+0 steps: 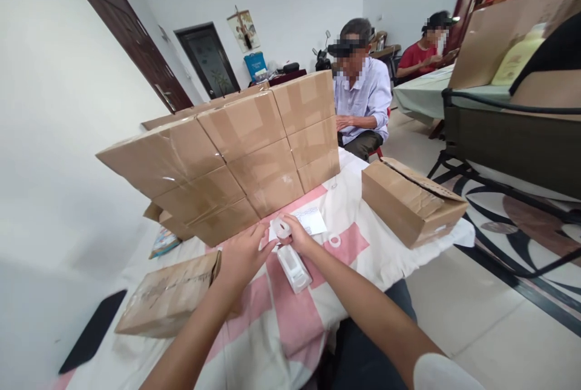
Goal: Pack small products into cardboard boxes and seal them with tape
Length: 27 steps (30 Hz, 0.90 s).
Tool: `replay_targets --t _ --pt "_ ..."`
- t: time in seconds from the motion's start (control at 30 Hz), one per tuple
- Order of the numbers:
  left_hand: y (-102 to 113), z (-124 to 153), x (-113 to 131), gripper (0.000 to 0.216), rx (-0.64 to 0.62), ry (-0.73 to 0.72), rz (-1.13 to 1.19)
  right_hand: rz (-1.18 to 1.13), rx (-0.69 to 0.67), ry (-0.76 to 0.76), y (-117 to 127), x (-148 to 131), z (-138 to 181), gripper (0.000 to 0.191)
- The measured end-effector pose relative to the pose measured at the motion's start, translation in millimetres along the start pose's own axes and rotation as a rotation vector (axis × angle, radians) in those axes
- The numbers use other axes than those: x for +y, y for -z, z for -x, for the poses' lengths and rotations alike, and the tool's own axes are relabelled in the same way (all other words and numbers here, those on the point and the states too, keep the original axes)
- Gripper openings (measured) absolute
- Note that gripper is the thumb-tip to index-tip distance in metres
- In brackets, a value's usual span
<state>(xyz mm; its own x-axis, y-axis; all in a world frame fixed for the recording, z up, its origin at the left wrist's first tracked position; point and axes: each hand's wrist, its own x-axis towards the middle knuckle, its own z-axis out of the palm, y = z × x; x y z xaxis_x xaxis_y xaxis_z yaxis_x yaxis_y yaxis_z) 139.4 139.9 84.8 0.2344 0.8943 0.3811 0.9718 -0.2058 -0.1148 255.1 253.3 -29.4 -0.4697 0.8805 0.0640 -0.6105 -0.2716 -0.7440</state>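
My right hand grips a small translucent roll of tape between thumb and fingers. Just left of it, my left hand is held with fingers apart, its tips close to the roll; whether they touch cannot be made out. Below both hands, a white plastic tape dispenser lies on the cloth. Behind my right hand is a white sheet of paper with bluish print, partly covered. A second small ring-shaped roll rests on the cloth to the right.
A wall of stacked cardboard boxes stands across the cloth-covered table. One long carton lies at right, another at left, near a black flat object. A person sits beyond the stack; another sits farther back.
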Motion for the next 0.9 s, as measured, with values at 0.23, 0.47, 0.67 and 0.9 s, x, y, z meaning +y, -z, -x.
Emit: replay_targets --t 0.23,0.47,0.67,0.9 --pt "-13.2 -4.0 2.9 0.018 0.088 -0.074 0.045 -0.062 -0.042 -0.025 -1.9 -3.9 1.6 0.039" --pt "-25.6 -7.1 -2.0 0.020 0.219 -0.205 -0.056 -0.082 -0.119 -0.077 -0.3 -6.6 0.7 0.040" --pt "-38.2 -4.7 -12.4 0.023 0.170 -0.342 -0.128 -0.042 -0.262 -0.320 16.2 -8.6 -6.9 0.042" --pt "-39.3 -3.1 -15.8 0.017 0.200 -0.363 -0.038 -0.048 -0.336 -0.425 28.0 -4.9 -11.3 0.041"
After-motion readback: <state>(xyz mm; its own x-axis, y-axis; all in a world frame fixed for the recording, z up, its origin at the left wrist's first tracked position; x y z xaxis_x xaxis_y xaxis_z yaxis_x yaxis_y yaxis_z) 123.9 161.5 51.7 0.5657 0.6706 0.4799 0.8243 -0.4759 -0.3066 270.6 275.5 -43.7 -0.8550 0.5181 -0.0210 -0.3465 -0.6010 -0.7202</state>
